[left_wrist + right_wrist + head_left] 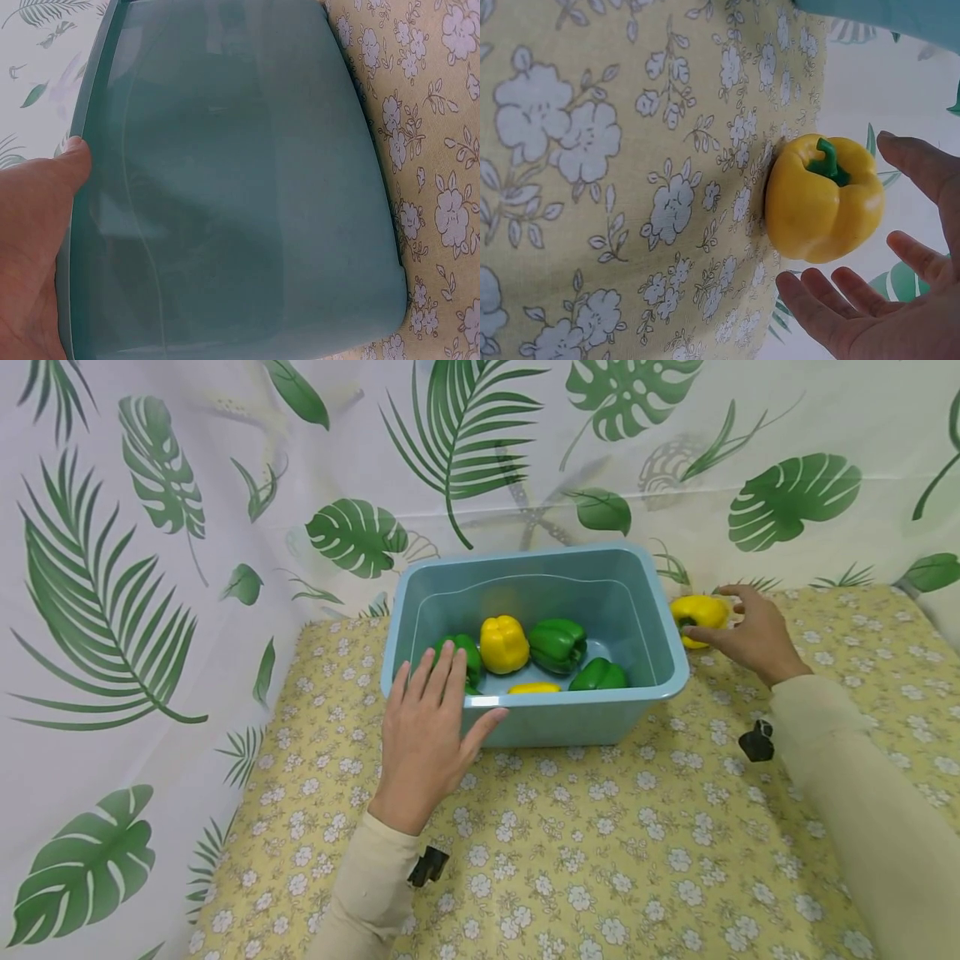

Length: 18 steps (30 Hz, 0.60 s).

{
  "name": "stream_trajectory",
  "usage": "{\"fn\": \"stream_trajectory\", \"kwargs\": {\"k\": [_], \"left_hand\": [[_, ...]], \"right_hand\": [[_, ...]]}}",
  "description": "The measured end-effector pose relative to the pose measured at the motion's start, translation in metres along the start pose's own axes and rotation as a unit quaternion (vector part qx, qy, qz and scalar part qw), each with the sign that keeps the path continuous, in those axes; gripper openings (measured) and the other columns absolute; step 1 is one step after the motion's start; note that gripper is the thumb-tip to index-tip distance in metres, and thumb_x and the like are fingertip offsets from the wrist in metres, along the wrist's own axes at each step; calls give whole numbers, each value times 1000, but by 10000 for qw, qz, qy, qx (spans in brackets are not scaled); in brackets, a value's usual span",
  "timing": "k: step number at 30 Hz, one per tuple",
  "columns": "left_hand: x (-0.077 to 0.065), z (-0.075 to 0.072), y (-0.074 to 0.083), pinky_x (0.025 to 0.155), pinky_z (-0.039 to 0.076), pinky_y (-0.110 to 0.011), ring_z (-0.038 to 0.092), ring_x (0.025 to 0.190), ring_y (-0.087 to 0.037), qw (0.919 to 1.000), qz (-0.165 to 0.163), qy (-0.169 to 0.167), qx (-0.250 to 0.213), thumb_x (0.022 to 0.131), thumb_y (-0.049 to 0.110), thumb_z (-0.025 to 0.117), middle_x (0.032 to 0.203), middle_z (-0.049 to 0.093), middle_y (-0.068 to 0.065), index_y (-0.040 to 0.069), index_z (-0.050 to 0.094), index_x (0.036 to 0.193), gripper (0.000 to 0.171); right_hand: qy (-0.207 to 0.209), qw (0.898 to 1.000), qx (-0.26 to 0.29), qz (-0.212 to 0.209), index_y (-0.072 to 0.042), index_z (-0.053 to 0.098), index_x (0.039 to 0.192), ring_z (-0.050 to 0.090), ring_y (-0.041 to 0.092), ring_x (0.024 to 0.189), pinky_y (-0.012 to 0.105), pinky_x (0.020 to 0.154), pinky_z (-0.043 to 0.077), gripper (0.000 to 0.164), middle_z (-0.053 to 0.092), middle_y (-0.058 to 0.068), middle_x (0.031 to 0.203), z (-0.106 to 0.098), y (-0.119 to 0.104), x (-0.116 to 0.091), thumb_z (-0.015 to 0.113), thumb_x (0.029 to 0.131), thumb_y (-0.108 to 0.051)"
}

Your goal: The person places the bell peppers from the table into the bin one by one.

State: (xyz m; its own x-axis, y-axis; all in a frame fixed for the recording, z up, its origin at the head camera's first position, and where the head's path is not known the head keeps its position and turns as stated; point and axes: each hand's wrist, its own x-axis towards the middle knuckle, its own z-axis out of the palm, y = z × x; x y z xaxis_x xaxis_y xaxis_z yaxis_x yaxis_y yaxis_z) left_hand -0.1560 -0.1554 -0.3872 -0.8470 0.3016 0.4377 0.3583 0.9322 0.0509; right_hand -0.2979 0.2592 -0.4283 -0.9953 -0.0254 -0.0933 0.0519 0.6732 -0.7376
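A light-blue plastic bin [555,724] holds a yellow bell pepper [504,645], a partly hidden yellow one [534,687] and green bell peppers [557,642]. My left hand [420,743] lies over the bin's front left rim with straight fingers, covering part of another green pepper [471,653]. In the left wrist view the thumb touches the rim [81,112]. Outside the bin, to its right, a yellow bell pepper [703,612] lies on the table. My right hand [756,635] is spread around that pepper; in the right wrist view gaps show between the fingers and the pepper [817,214].
A yellow flowered cloth [555,852] covers the table. Behind and to the left hangs a white leaf-printed sheet [247,552], close to the bin's back. Small black devices [429,866] are worn at both wrists.
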Motion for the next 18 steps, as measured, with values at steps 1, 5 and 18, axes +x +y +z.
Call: {"fn": "stream_trajectory", "kwargs": {"k": [1, 5, 18], "left_hand": [[0, 0, 0, 124, 18, -48, 36, 147, -31, 10000, -1, -4, 10, 101, 66, 40, 158, 41, -15, 4, 39, 156, 83], [0, 0, 0, 124, 19, -49, 37, 147, -32, 10000, 15, 30, -8, 101, 66, 42, 158, 41, -15, 4, 39, 156, 83], [-1, 0, -1, 124, 20, -49, 38, 146, -32, 10000, 19, 33, 14, 100, 64, 47, 157, 42, -15, 3, 39, 156, 82]], "right_hand": [[-13, 10000, -8, 2, 3, 17, 160, 28, 60, 136, 74, 98, 37, 96, 20, 39, 156, 0, 0, 1, 71, 94, -42], [-49, 9999, -80, 47, 4, 17, 159, 26, 60, 137, 75, 100, 35, 96, 20, 40, 156, 1, 3, 4, 73, 94, -39], [-207, 9995, -97, 212, 7, 16, 158, 27, 60, 137, 74, 102, 35, 97, 18, 39, 157, 5, 5, 10, 71, 95, -41]]}}
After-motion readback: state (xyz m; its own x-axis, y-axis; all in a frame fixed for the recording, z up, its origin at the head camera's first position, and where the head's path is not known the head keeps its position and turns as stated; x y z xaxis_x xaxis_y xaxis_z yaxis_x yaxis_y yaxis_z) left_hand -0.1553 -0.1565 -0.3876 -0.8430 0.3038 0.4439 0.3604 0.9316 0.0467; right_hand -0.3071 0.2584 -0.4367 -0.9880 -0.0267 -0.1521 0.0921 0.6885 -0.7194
